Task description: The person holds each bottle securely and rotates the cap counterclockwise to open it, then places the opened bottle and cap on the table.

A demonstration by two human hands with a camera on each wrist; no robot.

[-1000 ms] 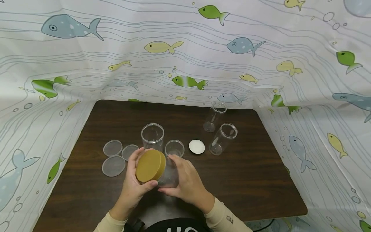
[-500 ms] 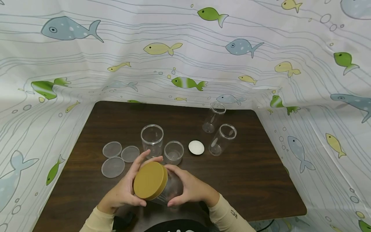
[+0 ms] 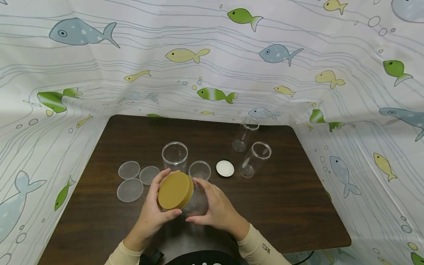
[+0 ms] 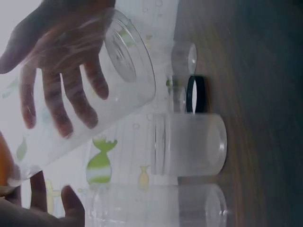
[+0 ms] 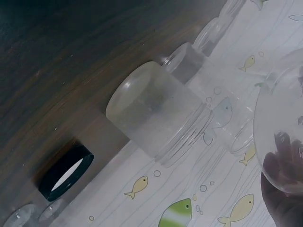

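Note:
In the head view, a clear jar (image 3: 198, 204) with a gold lid (image 3: 175, 190) is held tilted over the near part of the table, its lid turned to the left. My left hand (image 3: 153, 208) grips the lid, thumb at the lower edge and fingers over the far side. From the right, my right hand (image 3: 221, 210) holds the jar's body between thumb and fingers. The left wrist view shows right-hand fingers through the clear wall (image 4: 135, 85), with a bit of the lid (image 4: 4, 161) at the left edge.
A clear wide jar (image 3: 174, 154) and a short tub (image 3: 200, 170) stand just beyond the hands. Right of them lie a white, black-rimmed lid (image 3: 225, 168) and two tall clear jars (image 3: 255, 158). Three translucent lids (image 3: 130, 190) lie at left. A fish-print curtain (image 3: 212, 66) surrounds the table (image 3: 291, 206).
The jar came down toward the body with the left fingers spread, then rose back to about its former place. The left fingers now wrap the lid again. The other things stay put.

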